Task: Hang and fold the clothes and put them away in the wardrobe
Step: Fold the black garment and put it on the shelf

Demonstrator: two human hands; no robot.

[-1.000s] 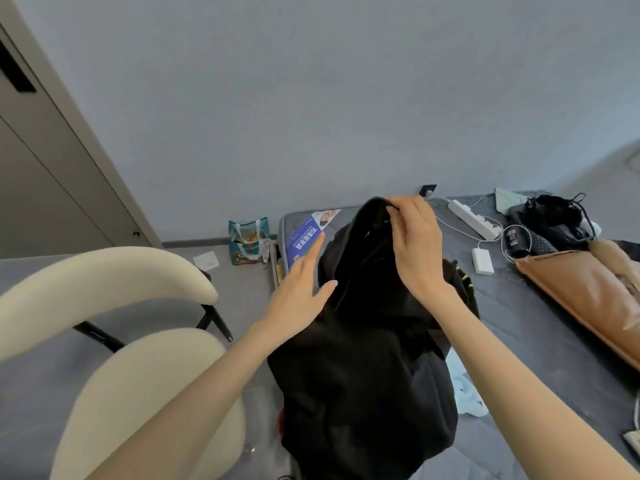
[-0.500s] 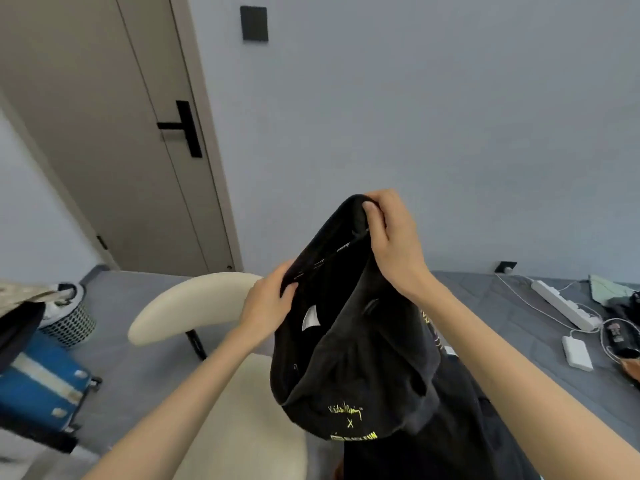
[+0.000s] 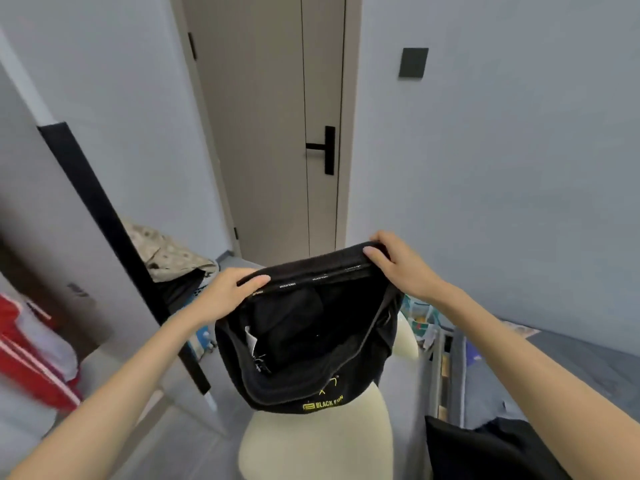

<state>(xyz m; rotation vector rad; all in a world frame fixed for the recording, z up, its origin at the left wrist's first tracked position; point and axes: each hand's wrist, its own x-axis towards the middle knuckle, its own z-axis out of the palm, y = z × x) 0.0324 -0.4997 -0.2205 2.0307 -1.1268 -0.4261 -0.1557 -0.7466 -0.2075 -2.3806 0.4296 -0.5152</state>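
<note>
A black garment (image 3: 304, 344) with yellow print near its lower edge hangs in the air in front of me, held by its top hem. My left hand (image 3: 228, 296) pinches the left end of the hem. At the right end, my right hand (image 3: 398, 265) grips the same hem. The hem is stretched level between both hands and the opening gapes toward me. To the left stands the wardrobe (image 3: 45, 202), with its open door's black edge (image 3: 114, 237) slanting across the view.
A cream chair (image 3: 322, 441) stands right below the garment. A beige door with a black handle (image 3: 327, 148) is ahead. Red and white clothes (image 3: 31, 358) lie at the left, patterned cloth (image 3: 166, 251) behind the black edge. The grey bed (image 3: 554, 368) with dark cloth (image 3: 485, 448) is at right.
My view has swung left from the bed toward the door and wardrobe. My left hand took hold of the hem, and both hands spread apart, stretching it level.
</note>
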